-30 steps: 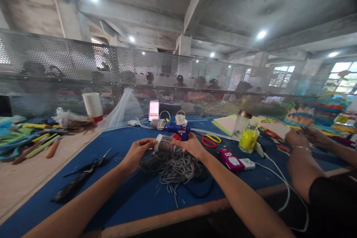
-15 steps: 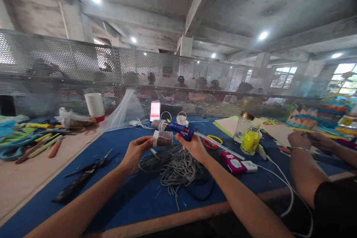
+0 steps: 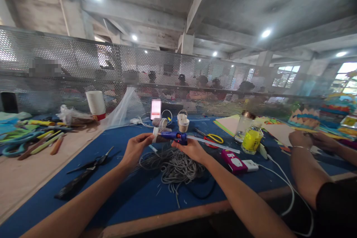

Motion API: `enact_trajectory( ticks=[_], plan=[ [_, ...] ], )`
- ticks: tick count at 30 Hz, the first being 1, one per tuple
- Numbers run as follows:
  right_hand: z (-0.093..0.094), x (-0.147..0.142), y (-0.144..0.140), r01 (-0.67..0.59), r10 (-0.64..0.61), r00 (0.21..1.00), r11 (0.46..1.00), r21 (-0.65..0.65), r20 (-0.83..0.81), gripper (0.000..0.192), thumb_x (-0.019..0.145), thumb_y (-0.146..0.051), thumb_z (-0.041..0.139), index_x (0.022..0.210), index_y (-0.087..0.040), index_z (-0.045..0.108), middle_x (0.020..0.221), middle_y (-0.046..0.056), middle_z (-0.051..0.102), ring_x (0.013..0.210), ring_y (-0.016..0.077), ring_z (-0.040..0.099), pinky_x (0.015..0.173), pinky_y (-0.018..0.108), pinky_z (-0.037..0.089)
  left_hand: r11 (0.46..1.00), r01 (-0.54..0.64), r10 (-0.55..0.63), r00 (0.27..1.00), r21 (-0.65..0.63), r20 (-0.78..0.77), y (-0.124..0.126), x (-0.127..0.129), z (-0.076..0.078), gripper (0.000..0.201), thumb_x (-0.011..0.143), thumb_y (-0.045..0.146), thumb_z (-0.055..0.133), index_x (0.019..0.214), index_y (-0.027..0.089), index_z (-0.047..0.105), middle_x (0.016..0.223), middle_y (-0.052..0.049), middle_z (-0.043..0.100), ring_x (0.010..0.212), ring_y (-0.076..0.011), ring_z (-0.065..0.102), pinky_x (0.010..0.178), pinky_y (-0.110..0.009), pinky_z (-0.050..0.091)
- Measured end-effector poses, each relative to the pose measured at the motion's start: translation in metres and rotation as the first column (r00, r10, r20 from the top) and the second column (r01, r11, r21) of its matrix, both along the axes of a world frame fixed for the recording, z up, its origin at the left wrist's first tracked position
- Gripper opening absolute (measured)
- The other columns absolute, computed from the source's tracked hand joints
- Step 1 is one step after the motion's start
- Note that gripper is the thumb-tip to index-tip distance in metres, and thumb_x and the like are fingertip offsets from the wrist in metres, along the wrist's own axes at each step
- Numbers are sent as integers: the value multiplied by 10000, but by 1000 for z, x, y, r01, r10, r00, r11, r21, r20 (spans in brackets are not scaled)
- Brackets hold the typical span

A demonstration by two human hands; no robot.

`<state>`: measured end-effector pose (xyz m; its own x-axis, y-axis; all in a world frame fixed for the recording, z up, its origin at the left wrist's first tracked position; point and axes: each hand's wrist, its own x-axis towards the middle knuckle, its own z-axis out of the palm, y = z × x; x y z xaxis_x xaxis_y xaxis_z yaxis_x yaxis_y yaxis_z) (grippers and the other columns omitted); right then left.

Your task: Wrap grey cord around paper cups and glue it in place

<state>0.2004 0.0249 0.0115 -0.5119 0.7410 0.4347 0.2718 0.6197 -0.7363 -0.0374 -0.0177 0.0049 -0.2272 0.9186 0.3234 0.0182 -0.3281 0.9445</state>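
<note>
In the head view, the left hand (image 3: 135, 148) is raised just above the bench (image 3: 134, 197), its grip closed around a small cord-wrapped cylinder (image 3: 159, 136) held on its side, thumb and fingertips pinching the near end. The right hand (image 3: 190, 149) has its grip closed on a blue glue gun (image 3: 175, 137), whose nozzle points left and meets the cylinder's upper side; a clear glue stick (image 3: 213, 144) juts from the back of the gun toward the right. Directly below both hands lies a loose tangle of grey cord (image 3: 175, 165) on the blue bench cover. To the left of it, black scissors (image 3: 92, 163) rest flat, well apart from the hands. Behind the cylinder stand another wrapped cylinder (image 3: 161, 122) and a small white cup (image 3: 183, 124). To the right are yellow-handled scissors (image 3: 210, 138), a pink device (image 3: 232, 159) with a white cable, and a yellow bottle (image 3: 251, 139). At the far right, another person's hands (image 3: 302, 139) rest near coloured paper. A perforated metal screen (image 3: 83, 70) runs along the back edge of the bench.
</note>
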Motion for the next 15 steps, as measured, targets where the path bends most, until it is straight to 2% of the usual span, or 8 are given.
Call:
enact_trajectory(
  ticks=[4, 10, 15],
  plan=[
    [-2, 0, 3, 27, -29, 999, 998, 56, 36, 360, 804, -514, 600, 906, -190, 721, 648, -4, 621, 623, 140, 550, 622, 241, 424, 1000, -3, 3, 999, 2, -37, -2, 0, 1, 326, 685, 417, 733, 896, 170, 747, 881, -64, 739, 849, -212, 628, 812, -282, 450],
    [0, 0, 2, 69, -81, 993, 989, 134, 81, 383, 813, -530, 583, 899, -184, 723, 783, 23, 681, 764, 179, 594, 702, 257, 444, 1000, -21, 22, 998, 5, -50, -1, 0, 1, 326, 696, 409, 718, 894, 152, 739, 869, -64, 735, 840, -212, 623, 832, -310, 449],
    [-2, 0, 4, 91, -116, 987, 974, 210, 111, 403, 812, -554, 569, 879, -182, 711, 778, 18, 675, 720, 162, 581, 696, 251, 432, 1000, -1, 2, 998, 7, -57, 1, 1, 0, 308, 706, 403, 712, 889, 158, 740, 878, -65, 738, 846, -210, 628, 835, -307, 450]
  ],
)
